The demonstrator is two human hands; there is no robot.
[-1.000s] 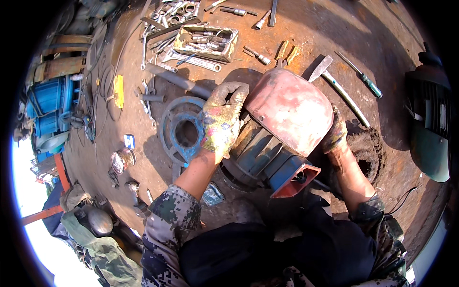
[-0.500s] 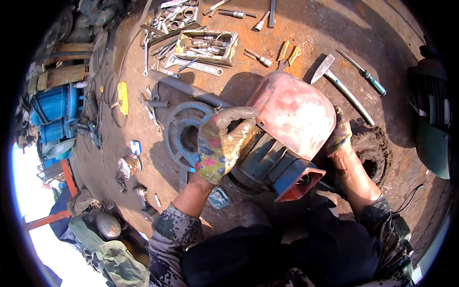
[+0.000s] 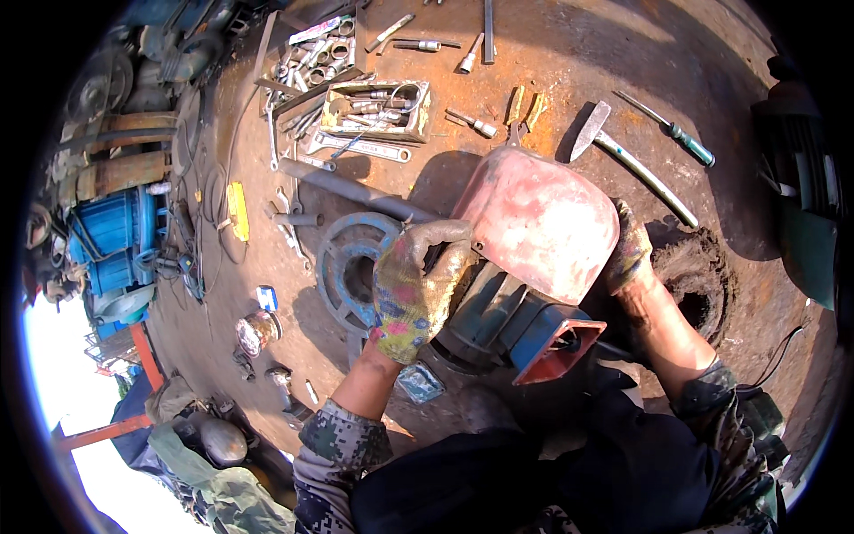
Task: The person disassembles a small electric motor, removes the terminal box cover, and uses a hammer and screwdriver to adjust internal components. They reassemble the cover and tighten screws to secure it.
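A faded red motor fan cover (image 3: 543, 222) sits over the end of a blue electric motor (image 3: 485, 311), whose square terminal box (image 3: 560, 343) opens toward me. My left hand (image 3: 416, 285), in a grimy patterned work glove, is closed with thumb and forefinger at the cover's left edge. On the opposite side my right hand (image 3: 630, 249), gloved too, grips the cover's right edge; its fingertips are partly hidden behind it. Just left of my left hand lies a blue round flange (image 3: 334, 254) with a hole through its middle.
Beyond the cover lie yellow-handled pliers (image 3: 525, 111), a hammer (image 3: 636, 165) and a screwdriver (image 3: 672, 133). A socket box (image 3: 414, 133), several wrenches (image 3: 320, 53) and a steel pipe (image 3: 356, 185) are at the upper left. A dirty ring-shaped part (image 3: 712, 276) lies beside my right forearm.
The whole view has shifted slightly, so the tools and floor appear moved. Both hands stay on the fan cover, which shows little or no movement against the motor.
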